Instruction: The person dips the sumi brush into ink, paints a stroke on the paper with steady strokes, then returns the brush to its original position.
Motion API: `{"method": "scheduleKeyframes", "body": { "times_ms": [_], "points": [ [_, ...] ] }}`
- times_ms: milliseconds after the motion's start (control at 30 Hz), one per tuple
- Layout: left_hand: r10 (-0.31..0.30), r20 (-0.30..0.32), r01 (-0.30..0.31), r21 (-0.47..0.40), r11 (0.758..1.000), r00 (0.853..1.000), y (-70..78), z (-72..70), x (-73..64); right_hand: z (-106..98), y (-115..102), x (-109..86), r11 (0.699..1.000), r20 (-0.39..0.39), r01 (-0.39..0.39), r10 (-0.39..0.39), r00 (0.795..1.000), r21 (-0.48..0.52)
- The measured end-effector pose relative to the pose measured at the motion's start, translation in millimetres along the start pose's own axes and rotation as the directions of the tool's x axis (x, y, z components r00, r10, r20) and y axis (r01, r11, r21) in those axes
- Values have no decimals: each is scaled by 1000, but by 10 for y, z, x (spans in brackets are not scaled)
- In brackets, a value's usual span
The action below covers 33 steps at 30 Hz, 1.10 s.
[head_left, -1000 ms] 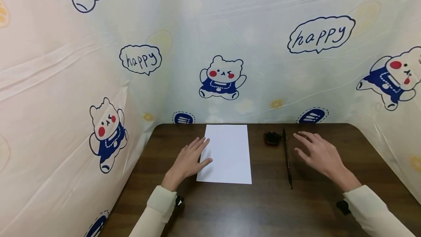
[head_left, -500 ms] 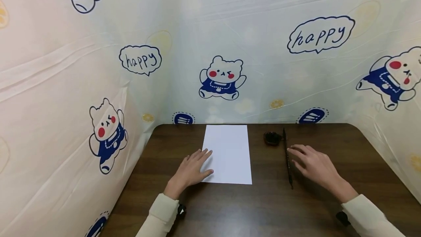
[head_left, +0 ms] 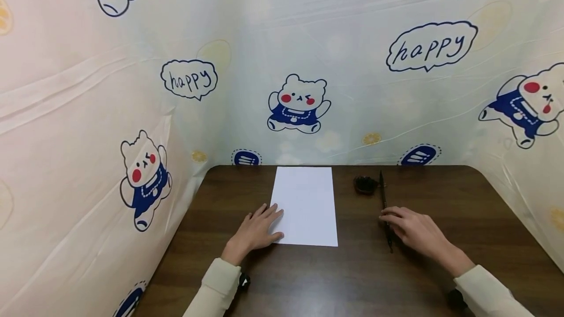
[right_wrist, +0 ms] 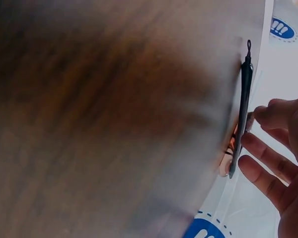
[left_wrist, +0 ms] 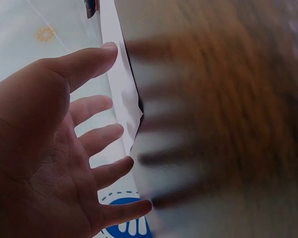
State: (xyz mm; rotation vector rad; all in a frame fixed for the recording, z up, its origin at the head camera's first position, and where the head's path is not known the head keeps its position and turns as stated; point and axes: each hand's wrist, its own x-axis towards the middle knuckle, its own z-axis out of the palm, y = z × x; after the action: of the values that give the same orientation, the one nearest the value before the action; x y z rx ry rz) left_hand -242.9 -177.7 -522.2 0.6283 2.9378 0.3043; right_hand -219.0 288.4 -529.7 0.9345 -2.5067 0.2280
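A blank sheet of white paper [head_left: 308, 204] lies flat on the table. My left hand [head_left: 256, 231] is spread over its lower left edge, fingers apart. In the left wrist view the fingertips lie close to the paper [left_wrist: 116, 69]; whether all touch is unclear. A dark, slender writing brush [head_left: 383, 192] with a hanging loop lies lengthwise to the right of the paper. My right hand [head_left: 416, 231] is at its middle, fingertips reaching over it. In the right wrist view, thumb and fingers lie beside the brush [right_wrist: 246, 84], with no clear grip on it.
A small, dark, rounded dish [head_left: 364, 185] stands left of the brush's far end. The dark wood table [head_left: 299, 283] has a far edge against a printed curtain [head_left: 352, 111], which also hangs along both sides.
My right hand has moved nearer and left, from beside the brush onto its middle. The left hand has slid nearer along the paper's left edge and lowered. Paper, brush and dish stay put.
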Motion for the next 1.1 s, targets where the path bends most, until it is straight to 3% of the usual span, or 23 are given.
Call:
{"method": "scheduleKeyframes", "body": {
  "times_ms": [167, 367, 867, 1100],
  "points": [
    [-8, 32, 8, -1, 1000, 999, -18, 8, 11, 29, 16, -22, 1000, 59, -4, 3, 998, 10],
    [-4, 28, 4, -5, 1000, 1000, -19, 9, 5, 48, 27, -32, 1000, 94, 6, -7, 996, 17],
    [13, 46, -12, -19, 1000, 999, -16, -19, -4, 107, 43, -11, 1000, 99, 27, -28, 995, 16],
    [11, 40, -10, -21, 1000, 999, -10, -9, -6, 101, 46, 1, 999, 66, 49, -49, 997, 7]
  ]
}}
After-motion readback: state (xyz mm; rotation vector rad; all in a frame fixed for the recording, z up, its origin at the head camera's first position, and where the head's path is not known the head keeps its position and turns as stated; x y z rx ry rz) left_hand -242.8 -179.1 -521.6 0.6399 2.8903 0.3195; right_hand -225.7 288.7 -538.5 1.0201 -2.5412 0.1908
